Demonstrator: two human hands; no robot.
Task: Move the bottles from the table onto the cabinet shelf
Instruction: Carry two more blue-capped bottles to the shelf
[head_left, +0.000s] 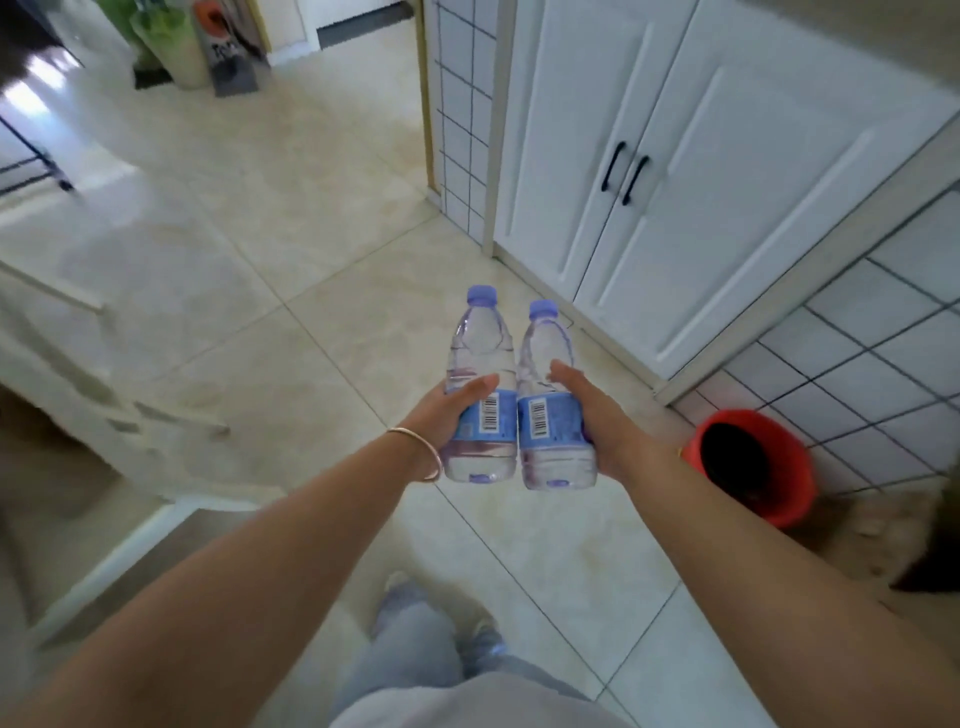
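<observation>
Holding one item each, both hands are extended over the tiled floor (291, 249). Left hand (447, 415): wrapped around the left bottle (480, 395), clear plastic, blue cap, blue barcode label; thin bangle (423, 457) at the wrist. Right hand (602, 421): wrapped around the right bottle (553, 405), same type. Bottles upright, side by side, touching or nearly so, in the air. White double-door cabinet (691, 171), doors closed, ahead on the right. Red bucket (753, 462) on the floor beside it.
</observation>
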